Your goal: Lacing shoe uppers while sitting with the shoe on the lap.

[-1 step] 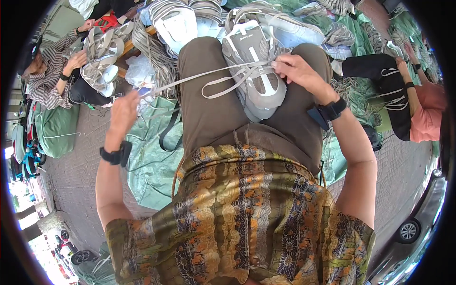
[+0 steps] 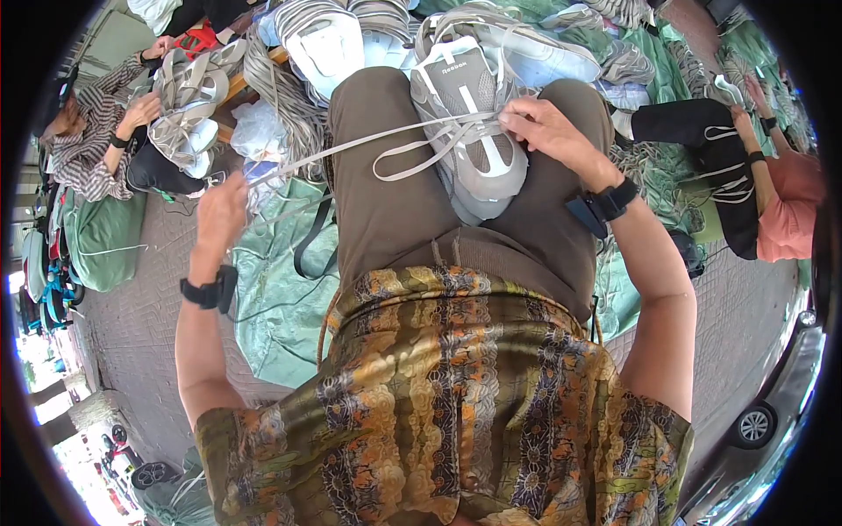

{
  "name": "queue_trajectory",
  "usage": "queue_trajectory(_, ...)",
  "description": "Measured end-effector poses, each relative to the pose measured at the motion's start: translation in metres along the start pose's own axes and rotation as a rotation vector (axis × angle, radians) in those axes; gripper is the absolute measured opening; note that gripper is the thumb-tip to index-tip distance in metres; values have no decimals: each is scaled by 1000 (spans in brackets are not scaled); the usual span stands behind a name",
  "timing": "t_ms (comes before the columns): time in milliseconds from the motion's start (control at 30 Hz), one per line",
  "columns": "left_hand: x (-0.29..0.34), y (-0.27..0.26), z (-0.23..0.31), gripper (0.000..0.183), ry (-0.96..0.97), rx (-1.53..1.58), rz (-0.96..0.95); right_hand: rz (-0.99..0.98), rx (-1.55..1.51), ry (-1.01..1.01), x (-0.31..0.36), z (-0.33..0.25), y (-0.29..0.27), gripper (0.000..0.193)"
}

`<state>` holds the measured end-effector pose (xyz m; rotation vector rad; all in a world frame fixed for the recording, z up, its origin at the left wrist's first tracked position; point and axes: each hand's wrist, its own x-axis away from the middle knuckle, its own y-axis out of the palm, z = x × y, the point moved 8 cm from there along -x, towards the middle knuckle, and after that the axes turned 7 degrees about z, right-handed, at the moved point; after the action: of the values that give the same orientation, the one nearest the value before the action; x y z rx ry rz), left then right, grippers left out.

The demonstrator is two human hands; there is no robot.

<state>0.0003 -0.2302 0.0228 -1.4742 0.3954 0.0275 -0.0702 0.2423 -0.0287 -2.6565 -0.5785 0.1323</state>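
Note:
Between my thighs rests a grey and white shoe upper (image 2: pixel 487 162), its toe toward me. A flat pale shoelace (image 2: pixel 355 145) runs taut from its lacing out to the left. My left hand (image 2: pixel 223 212) is closed on that lace, well clear of the shoe, with a tail hanging beneath. At the lacing, my right hand (image 2: pixel 542 130) pinches the lace against the shoe's right side; its fingertips partly cover that spot. A loose lace loop (image 2: pixel 395 165) lies over the left side of the shoe and my thigh.
Stacked pale shoe uppers (image 2: pixel 324 48) and another upper (image 2: pixel 535 57) lie beyond my knees. Bundled laces (image 2: pixel 303 114) hang at the left. Green sheeting (image 2: pixel 272 307) covers paving. One co-worker (image 2: pixel 101 153) handles uppers at the left; another (image 2: pixel 781 202) sits at the right.
My left hand has shifted slightly left and down, drawing the lace with it. The right hand stays at the lacing, and the shoe has hardly moved.

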Motion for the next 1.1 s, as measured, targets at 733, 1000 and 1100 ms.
queue_trajectory(733, -53, 9, 103, 10, 75, 401, 212, 282, 481, -381, 3, -47, 16, 10)
queue_trajectory(1000, -65, 44, 263, 22, 310, 666, 16, 293, 670, -420, 4, -55, 15, 11)
queue_trajectory(1100, -81, 65, 273, 21, 180, 647, -85, 375, 529, -489, 3, -52, 3, 13)
